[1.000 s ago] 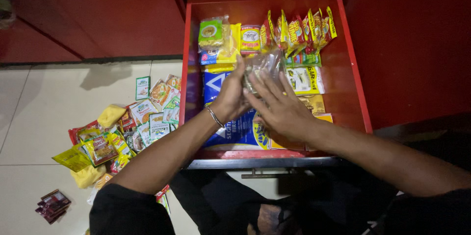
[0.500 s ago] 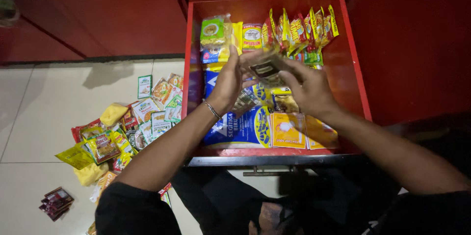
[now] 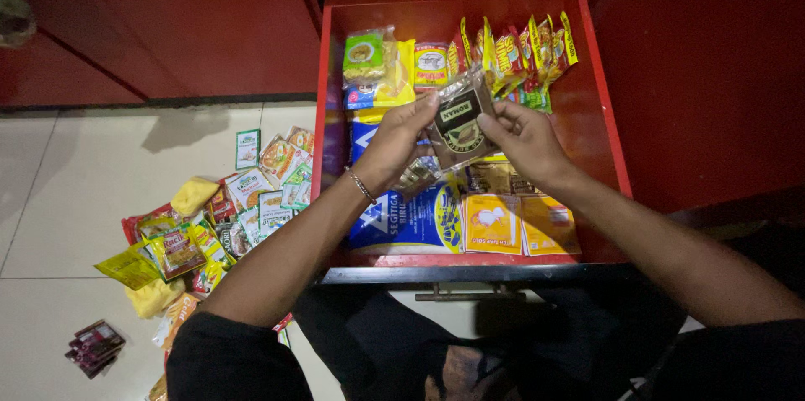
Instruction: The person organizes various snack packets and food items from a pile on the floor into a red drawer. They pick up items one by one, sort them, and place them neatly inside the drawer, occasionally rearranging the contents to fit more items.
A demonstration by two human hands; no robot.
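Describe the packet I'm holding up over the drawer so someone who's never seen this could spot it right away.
Start at the open red drawer full of bright snack and seasoning packs. Above its middle, the left hand and right hand pinch one small sachet by its edges. It is dark brown with a clear plastic border, unlike the yellow, red and green packs around it, and it is the only one lifted up.

Home kitchen, red drawer (image 3: 599, 129), food sachets (image 3: 226, 217), tiled floor (image 3: 75, 191)

A small clear sachet (image 3: 460, 120) with a dark brown and green label, held up over the open red drawer (image 3: 600, 129). It faces up, tilted slightly, pinched at its left edge by the left hand (image 3: 396, 143) and at its right edge by the right hand (image 3: 521, 139).
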